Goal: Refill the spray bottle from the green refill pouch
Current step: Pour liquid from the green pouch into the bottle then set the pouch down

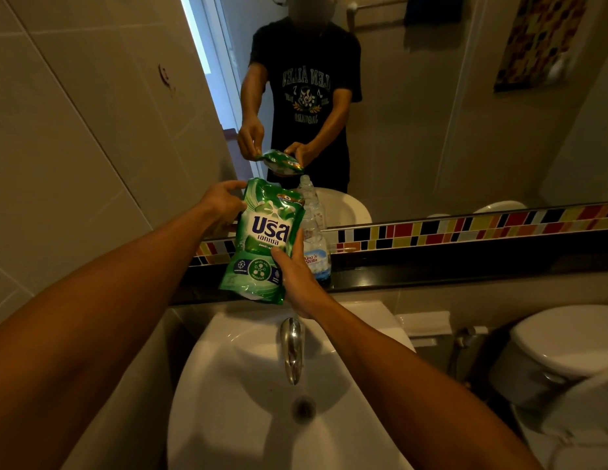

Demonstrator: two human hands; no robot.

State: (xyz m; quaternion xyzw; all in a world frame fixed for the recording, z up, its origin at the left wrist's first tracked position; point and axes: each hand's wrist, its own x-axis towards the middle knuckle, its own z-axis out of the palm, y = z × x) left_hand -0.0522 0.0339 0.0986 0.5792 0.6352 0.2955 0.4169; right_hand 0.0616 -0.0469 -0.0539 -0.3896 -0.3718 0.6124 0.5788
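Note:
Both my hands hold the green refill pouch (262, 242) upright above the black ledge. My left hand (221, 206) pinches its top left corner. Around its lower right side, my right hand (297, 279) has its thumb across the front. Just behind the pouch on the right stands the clear spray bottle (314, 232), with no spray head on its neck and a blue and white label. The pouch hides the bottle's left side. A little pale liquid shows at the bottle's bottom.
A black ledge (431, 269) runs under the mirror (397, 113), backed by a strip of coloured tiles. Below it sits a white sink (248, 385) with a chrome tap (291, 347). A white toilet (564, 344) stands at the right, a tiled wall at the left.

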